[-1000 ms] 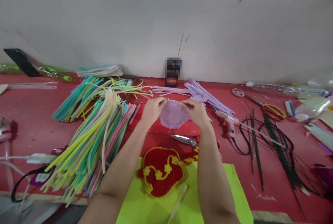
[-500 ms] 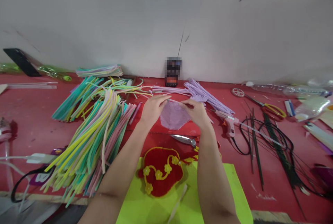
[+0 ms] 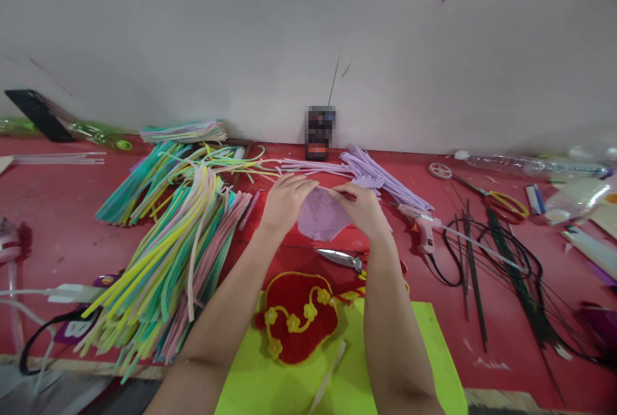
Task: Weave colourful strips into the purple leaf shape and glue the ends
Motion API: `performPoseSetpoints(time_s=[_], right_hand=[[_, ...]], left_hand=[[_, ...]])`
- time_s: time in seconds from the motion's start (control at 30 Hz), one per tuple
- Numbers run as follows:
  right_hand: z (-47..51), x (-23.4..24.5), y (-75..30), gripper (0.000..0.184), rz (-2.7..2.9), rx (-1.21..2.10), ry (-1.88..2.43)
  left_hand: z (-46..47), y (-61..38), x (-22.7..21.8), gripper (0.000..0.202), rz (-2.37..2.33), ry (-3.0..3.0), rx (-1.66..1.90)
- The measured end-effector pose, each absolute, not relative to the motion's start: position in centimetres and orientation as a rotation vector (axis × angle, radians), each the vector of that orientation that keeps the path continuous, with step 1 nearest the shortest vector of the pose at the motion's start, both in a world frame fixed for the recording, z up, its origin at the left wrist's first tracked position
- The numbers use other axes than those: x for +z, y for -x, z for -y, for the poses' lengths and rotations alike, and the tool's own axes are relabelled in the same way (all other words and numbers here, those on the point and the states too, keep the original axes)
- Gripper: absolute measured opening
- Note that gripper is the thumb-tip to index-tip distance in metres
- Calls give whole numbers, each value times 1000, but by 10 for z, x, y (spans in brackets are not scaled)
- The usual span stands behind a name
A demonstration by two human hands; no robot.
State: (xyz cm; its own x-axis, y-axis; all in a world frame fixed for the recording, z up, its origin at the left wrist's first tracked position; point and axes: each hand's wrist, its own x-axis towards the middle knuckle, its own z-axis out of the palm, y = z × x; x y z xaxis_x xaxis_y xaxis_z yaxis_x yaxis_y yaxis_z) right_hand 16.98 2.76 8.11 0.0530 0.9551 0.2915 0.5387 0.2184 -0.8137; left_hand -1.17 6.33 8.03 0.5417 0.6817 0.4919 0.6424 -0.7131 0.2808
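Note:
A rounded, flat lilac panel of pipe cleaners (image 3: 322, 217), laid side by side, rests between my hands over a red board. My left hand (image 3: 285, 204) has its fingers closed at the panel's upper left edge. At the upper right edge, the thumb and forefinger of my right hand (image 3: 359, 207) pinch it. The fingertips partly hide that top rim. Just below the panel lie scissors (image 3: 337, 257), their handles partly behind my right forearm. Nearer to me, a red piece with yellow trim and yellow flowers (image 3: 308, 335) lies on a yellow-green sheet (image 3: 424, 357).
Bundles of coloured pipe cleaners (image 3: 164, 267) cover the left side. Lilac stems (image 3: 385, 177) lie behind my right hand. To the right are a pink glue gun (image 3: 425, 232), yellow-handled scissors (image 3: 506, 205) and dark green wires (image 3: 520, 293). A phone (image 3: 318, 132) leans on the wall.
Both hands stay at the panel's upper edge, with small finger shifts. The panel's top rim sits slightly differently between the fingertips. Everything else stays in place.

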Motion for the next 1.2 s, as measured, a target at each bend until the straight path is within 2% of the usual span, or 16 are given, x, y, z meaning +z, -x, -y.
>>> performPoseSetpoints(time_s=[0.23,0.53,0.83,1.2], right_hand=[[-27,81,-170,18,1590,587,1444],[-28,84,-169,18,1625,559,1447],[-28,81,-169,19,1642,554,1418],[-29,79,-170,19,1636,551,1404]], left_hand=[[-69,15,79,28,-1117,-2655,856],[-70,21,84,25,-1036,-2198,879],[-75,24,81,21,-1107,-2135,914],[-78,24,77,30,-1114,-2109,822]])
